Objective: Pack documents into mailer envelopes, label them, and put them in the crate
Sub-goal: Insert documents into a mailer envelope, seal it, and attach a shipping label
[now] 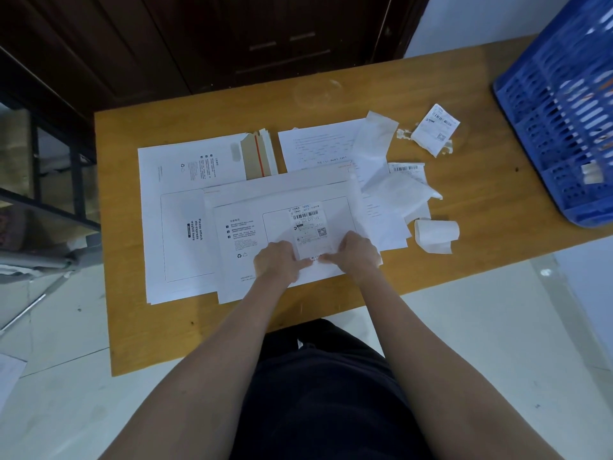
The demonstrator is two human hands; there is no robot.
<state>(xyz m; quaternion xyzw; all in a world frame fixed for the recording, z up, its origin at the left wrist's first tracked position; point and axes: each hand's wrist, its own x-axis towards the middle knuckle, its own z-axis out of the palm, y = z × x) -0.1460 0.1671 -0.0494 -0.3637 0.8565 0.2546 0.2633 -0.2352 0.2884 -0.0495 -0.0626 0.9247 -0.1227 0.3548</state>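
Both hands meet at the near end of the label (pixel 308 227). The left hand (pixel 282 260) and right hand (pixel 356 255) each pinch or press a near corner of it; the fingertips are partly hidden, so whether the grip lifts the paper or only pins it down cannot be told. The label lies on the mailer (pixel 285 240), inside its printed waybill box, long axis running straight away from the person. So it lies ahead of both hands, neither nearer, and smoothing it down would mean stroking outward along that axis. More mailers (pixel 185 207) lie under and to the left on the desk (pixel 199 104). Documents (pixel 318 147), peeled backing (pixel 374 144) and a label roll (pixel 436 234) sit to the right. The crate (pixel 564 111) stands at the far right, well apart, on the right hand's side.
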